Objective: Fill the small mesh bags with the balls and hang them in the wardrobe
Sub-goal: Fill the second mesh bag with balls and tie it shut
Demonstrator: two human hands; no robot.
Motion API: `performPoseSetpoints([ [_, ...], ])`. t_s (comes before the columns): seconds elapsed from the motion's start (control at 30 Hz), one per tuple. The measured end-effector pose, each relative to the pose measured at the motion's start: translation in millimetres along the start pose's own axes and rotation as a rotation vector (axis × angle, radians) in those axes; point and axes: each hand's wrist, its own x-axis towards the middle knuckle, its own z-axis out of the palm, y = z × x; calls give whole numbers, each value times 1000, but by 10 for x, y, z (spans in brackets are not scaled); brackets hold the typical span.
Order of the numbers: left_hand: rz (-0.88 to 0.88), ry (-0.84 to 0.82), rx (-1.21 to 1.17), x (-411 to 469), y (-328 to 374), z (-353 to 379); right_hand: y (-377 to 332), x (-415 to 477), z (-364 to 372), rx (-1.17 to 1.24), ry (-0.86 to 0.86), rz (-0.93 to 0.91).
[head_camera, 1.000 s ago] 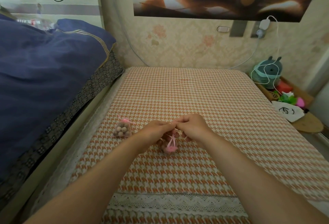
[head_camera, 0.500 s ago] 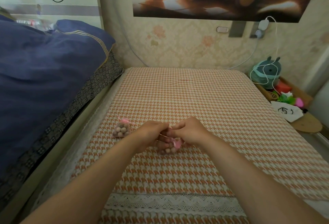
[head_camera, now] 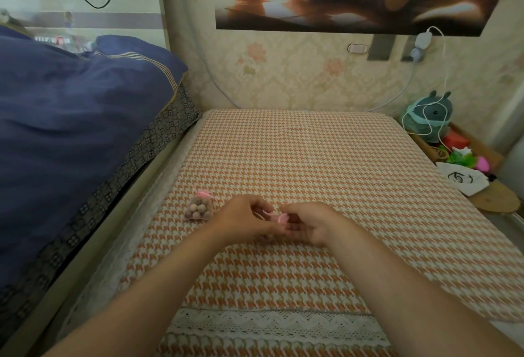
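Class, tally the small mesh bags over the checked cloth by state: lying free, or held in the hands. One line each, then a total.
Free mesh bag, filled with balls, lying on the checked cloth: 1
Held mesh bag, pinched between left hand and right hand, mostly hidden: 1
Total: 2

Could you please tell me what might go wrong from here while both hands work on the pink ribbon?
The left hand and right hand pinch the pink ribbon over a bag they mostly hide; a slack knot could let its contents spill. The filled mesh bag lies near the left edge of the houndstooth cloth, close to the left hand; a nudge might push it off.
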Motion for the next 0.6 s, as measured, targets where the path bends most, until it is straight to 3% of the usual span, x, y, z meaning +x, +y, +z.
performPoseSetpoints([
  [0.13,93,92,126,25,-33,3,-6,25,56,125,-69,50],
  [0.27,82,77,75,102,-110,-54,-11,19,24,231,-84,66],
  [0.43,15,169,-104,170,-203,-104,19,44,25,239,-88,73],
  [0.6,-116,65,-335,229,-347,-138,39,53,95,183,-106,73],
])
